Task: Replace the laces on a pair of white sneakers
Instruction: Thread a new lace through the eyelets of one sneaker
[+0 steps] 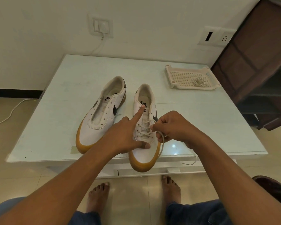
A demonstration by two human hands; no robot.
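White sneakers [88, 135] are sitting side by side on the counter [209, 120]: the unlaced sneaker [117, 101] on your left, the half-laced sneaker [142, 157] with its toe hanging over the near edge. Your left hand [125, 135] is lying spread on the half-laced sneaker, forefinger pressing its tongue, thumb pressing its toe. Your right hand [173, 127] is pinching the lace [144, 128] just beside the eyelets. A second lace [199, 82] is lying coiled in the tray [169, 75] at the counter's far right.

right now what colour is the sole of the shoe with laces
Tan gum sole, clearest in the head view.
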